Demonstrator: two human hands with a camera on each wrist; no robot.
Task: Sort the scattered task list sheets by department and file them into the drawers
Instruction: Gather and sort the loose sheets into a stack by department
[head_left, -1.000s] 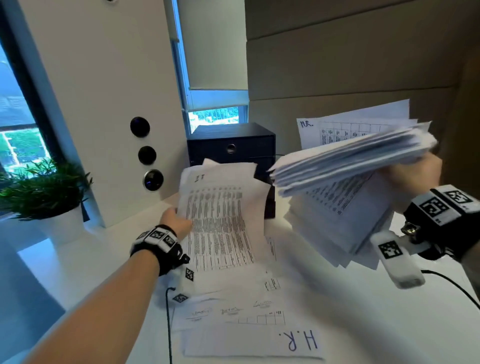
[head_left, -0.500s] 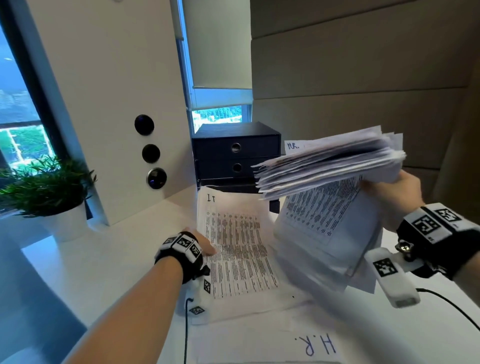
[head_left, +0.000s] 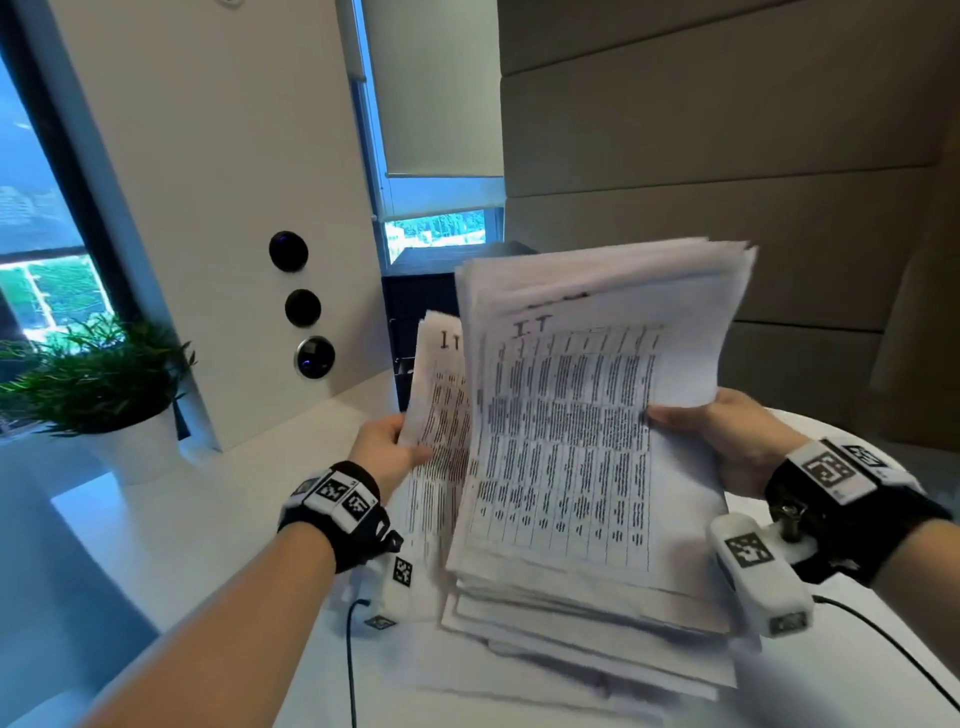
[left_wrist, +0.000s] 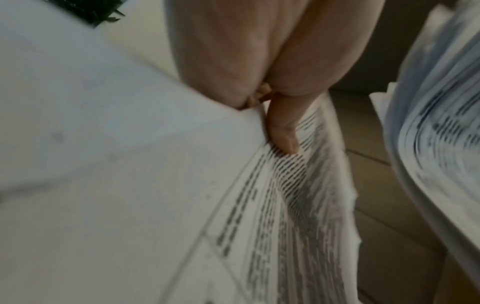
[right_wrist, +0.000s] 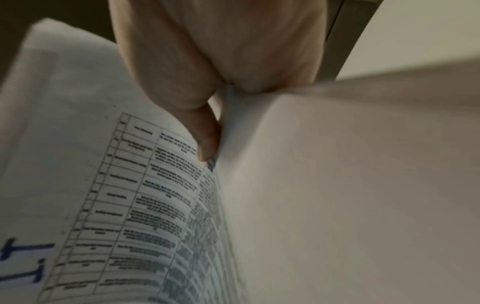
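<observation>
A thick stack of printed task list sheets (head_left: 576, 441) stands tilted up in front of me, its top sheet headed "I.T". My right hand (head_left: 727, 436) grips the stack's right edge, thumb on the front (right_wrist: 207, 144). My left hand (head_left: 387, 449) pinches the left edge of a separate "I.T" sheet (head_left: 441, 415) held up just left of the stack; its thumb (left_wrist: 283, 133) lies on the printed side. The dark drawer unit (head_left: 421, 306) stands behind the papers, mostly hidden by them.
A white desk (head_left: 218, 519) lies below, with more loose sheets (head_left: 519, 691) under the stack. A potted plant (head_left: 104, 395) stands at the far left. A white panel with three round black knobs (head_left: 303, 306) rises left of the drawers. Cables trail from both wrist cameras.
The right hand has turned the stack from flat and raised to upright, facing me. The left hand has lifted the "I.T" sheet off the desk and brought it up beside the stack.
</observation>
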